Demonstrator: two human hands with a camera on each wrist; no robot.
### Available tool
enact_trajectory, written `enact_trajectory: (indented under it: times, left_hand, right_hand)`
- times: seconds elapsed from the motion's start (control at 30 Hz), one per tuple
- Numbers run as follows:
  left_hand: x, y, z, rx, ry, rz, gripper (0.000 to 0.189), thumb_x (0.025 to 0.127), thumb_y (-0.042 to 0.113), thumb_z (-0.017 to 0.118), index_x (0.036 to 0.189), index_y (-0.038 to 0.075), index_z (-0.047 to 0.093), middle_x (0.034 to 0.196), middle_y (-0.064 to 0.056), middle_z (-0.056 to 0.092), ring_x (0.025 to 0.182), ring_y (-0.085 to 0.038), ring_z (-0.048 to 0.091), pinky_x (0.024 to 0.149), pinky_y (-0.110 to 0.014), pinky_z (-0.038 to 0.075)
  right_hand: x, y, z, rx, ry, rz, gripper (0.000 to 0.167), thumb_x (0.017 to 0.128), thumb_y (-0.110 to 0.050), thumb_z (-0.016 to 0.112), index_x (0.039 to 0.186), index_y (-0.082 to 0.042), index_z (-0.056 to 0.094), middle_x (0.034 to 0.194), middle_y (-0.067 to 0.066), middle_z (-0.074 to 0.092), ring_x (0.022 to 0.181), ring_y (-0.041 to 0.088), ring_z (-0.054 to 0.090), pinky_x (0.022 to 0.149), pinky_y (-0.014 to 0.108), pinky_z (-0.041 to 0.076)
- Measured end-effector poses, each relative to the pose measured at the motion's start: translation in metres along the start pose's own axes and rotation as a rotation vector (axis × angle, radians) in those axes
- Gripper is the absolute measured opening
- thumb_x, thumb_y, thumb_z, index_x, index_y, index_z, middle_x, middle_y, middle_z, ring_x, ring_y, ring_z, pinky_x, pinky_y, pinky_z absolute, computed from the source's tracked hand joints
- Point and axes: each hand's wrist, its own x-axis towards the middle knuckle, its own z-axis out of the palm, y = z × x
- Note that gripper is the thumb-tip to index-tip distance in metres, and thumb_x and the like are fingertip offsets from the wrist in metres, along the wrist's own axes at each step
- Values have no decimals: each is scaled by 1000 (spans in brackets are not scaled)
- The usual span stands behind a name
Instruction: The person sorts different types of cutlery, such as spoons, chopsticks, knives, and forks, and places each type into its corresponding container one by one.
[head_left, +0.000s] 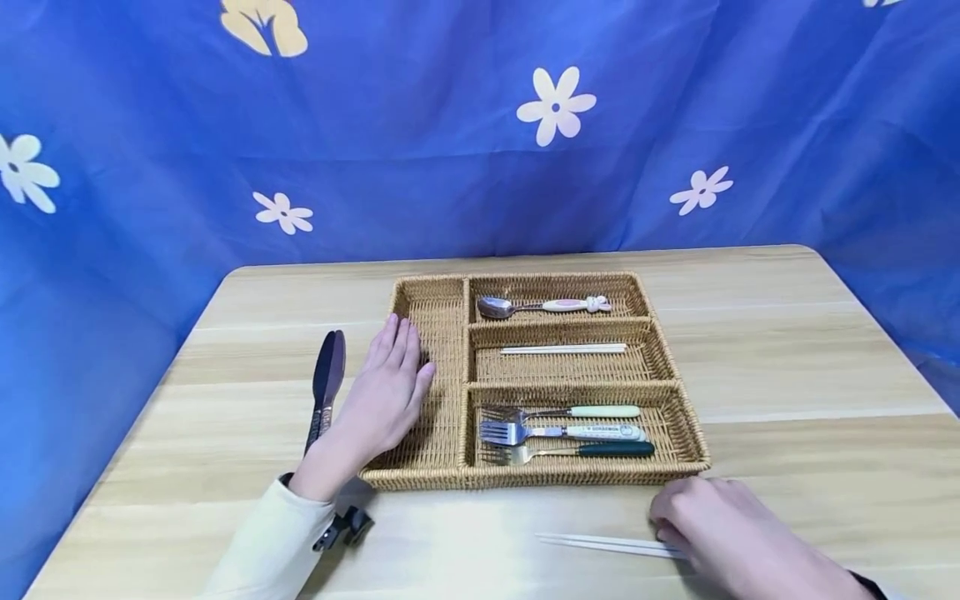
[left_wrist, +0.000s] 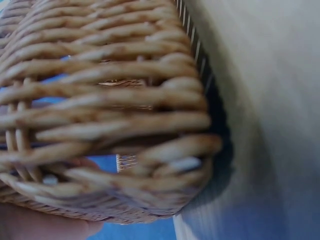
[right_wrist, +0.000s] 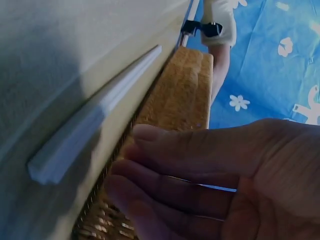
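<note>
My left hand [head_left: 386, 400] lies with fairly straight fingers over the left wall of a woven wicker cutlery tray [head_left: 570, 477]. In the left wrist view, the weave of the tray's corner [left_wrist: 110, 115] fills much of the picture, with part of a finger [left_wrist: 45, 225] below it. A pair of white chopsticks [head_left: 600, 545] rests on the table in front of the tray. Beside their right end is my right hand [head_left: 731, 529]. The right wrist view shows its fingers loosely bent with nothing between them, apart from the chopsticks [right_wrist: 95, 117].
Inside the tray are a spoon [head_left: 497, 307] at the back, white chopsticks [head_left: 562, 349] in the middle and three forks [head_left: 600, 432] in front. Two dark knives [head_left: 327, 375] lie left of the tray. A blue flowered cloth [head_left: 450, 183] hangs behind the wooden table [head_left: 810, 375].
</note>
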Motion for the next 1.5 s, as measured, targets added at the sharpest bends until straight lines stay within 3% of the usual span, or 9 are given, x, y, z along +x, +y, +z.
enact_trajectory:
  times: [0.17, 0.5, 0.77, 1.13, 1.33, 1.5]
  left_hand:
    - [-10, -5, -3, -13, -25, -36, 59, 107, 28, 28, 143, -18, 22, 152, -34, 17, 145, -43, 6, 119, -49, 6]
    - [-15, -10, -3, -10, -21, -37, 59, 107, 28, 29, 142, -20, 25, 151, -35, 20, 144, -45, 10, 119, -50, 8]
    - [-12, -9, -1, -17, -36, -36, 59, 107, 28, 29, 142, -19, 23, 151, -35, 18, 144, -44, 9, 119, -51, 8]
    - [-7, -7, 3, -7, -31, -15, 60, 106, 28, 29, 142, -19, 23, 152, -34, 18, 144, -45, 10, 119, -51, 9]
    - [-4, -3, 3, -12, -37, -13, 60, 106, 28, 30, 143, -19, 23, 152, -34, 18, 144, -44, 9, 119, -51, 9]
    - [-1, -1, 3, -16, -25, 1, 59, 106, 27, 30, 142, -19, 24, 151, -35, 19, 144, -45, 10, 119, -51, 9]
  right_hand:
    - [7, -4, 6, 84, -124, -5, 43, 71, 4, 64, 57, -27, 38, 58, -20, 28, 52, -2, 22, 44, 17, 24]
    - [10, -6, 11, 12, -66, -6, 41, 72, 1, 66, 56, -29, 44, 58, -21, 36, 49, -2, 32, 40, 20, 28]
    - [8, 2, 13, -57, -110, -22, 40, 61, 9, 63, 62, -25, 42, 62, -19, 37, 52, 2, 35, 42, 23, 31]
    - [6, 5, 15, -90, -107, 9, 36, 71, 5, 65, 64, -24, 45, 60, -16, 37, 49, 3, 38, 41, 24, 32]
    - [2, 3, 12, -20, -128, 42, 37, 73, 7, 62, 64, -26, 46, 63, -18, 40, 51, 0, 35, 41, 21, 31]
    - [3, 1, 8, -67, -52, -13, 32, 76, 1, 67, 67, -24, 49, 65, -17, 44, 53, 1, 42, 42, 22, 33]
